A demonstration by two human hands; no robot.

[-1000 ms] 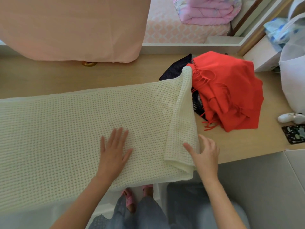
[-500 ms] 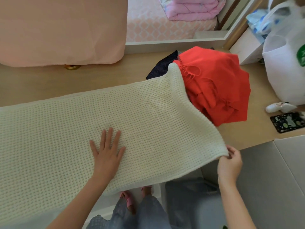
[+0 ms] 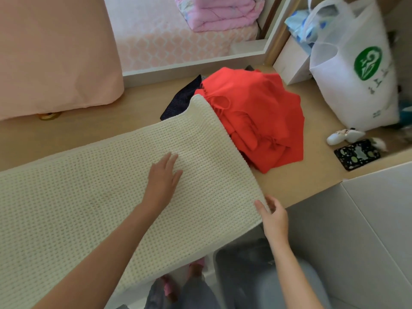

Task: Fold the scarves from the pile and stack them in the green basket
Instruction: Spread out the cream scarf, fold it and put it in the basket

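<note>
The fingers (image 3: 169,159) of the left hand (image 3: 163,177) lay straight and flat on the cream scarf (image 3: 89,197), pressing it down. The fingers (image 3: 259,205) of the right hand (image 3: 275,219) were curled round the near corner of that scarf, thumb on top. The cream scarf lay spread out long across the desk (image 3: 289,186), and its far corner rested on the pile. It had no fold in it yet. In the pile, a red scarf (image 3: 263,114) sat on a dark scarf (image 3: 182,99), both bunched up. No green basket showed, so nothing could be seen stacked. I think the job had hardly begun: one scarf laid out, at least two more waiting.
</note>
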